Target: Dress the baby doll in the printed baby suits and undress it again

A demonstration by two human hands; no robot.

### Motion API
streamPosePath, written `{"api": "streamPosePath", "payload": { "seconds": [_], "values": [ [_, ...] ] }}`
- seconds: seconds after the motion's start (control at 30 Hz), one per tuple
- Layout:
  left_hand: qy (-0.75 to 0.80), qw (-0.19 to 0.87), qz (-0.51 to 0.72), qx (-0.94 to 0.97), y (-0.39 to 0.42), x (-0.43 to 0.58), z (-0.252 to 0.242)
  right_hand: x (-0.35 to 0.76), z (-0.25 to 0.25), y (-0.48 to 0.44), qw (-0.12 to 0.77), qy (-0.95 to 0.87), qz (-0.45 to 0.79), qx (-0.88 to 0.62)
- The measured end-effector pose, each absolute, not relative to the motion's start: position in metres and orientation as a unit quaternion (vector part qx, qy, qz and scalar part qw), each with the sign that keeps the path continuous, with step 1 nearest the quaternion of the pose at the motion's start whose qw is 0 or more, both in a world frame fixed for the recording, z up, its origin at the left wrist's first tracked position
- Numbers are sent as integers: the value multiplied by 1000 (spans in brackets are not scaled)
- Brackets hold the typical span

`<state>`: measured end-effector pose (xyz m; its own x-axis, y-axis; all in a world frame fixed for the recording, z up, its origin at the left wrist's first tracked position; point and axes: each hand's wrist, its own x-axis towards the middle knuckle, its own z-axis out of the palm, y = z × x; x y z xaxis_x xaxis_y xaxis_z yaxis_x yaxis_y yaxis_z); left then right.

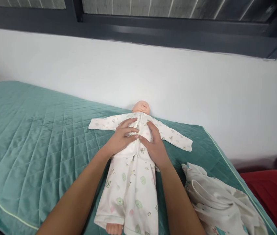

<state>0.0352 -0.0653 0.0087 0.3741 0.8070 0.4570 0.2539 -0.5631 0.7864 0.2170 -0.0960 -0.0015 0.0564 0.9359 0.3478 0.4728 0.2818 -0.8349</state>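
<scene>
A baby doll (141,107) lies on its back, dressed in a white patterned top (175,134) with both sleeves spread out and white patterned trousers (128,195). One small foot shows at a trouser hem. My left hand (123,135) rests on the chest of the top, fingers spread, its thumb at the front opening. On the other side of that opening lies my right hand (155,145), with its thumb close to the left one. Both thumb tips meet at the middle edge of the top; whether they pinch the cloth is too small to tell.
A green quilted cover (42,137) lies under the doll, against a white wall (177,88). Crumpled white cloth (221,199) sits at the lower right. Beyond the right edge is a red object (270,192). A dark window frame (128,31) runs above.
</scene>
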Motion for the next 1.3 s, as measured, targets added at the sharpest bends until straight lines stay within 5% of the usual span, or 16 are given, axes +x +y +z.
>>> {"api": "streamPosePath", "payload": {
  "seconds": [0.47, 0.8, 1.0, 1.13, 1.3],
  "values": [
    [367, 364, 483, 706, -69, 41, 11, 212, 2, -98, 521, -636, 221, -524],
    [427, 501, 698, 282, -47, 17, -5, 214, 5, -98, 555, -576, 296, -522],
    [545, 255, 705, 375, -42, 10, -12, 212, 12, -100, 568, -564, 246, -547],
    [568, 32, 511, 644, -58, 27, -6, 194, 27, -104, 443, -641, 109, -617],
    [600, 1, 357, 716, -61, 28, -6, 178, 32, -104, 381, -648, 65, -656]
  ]
}}
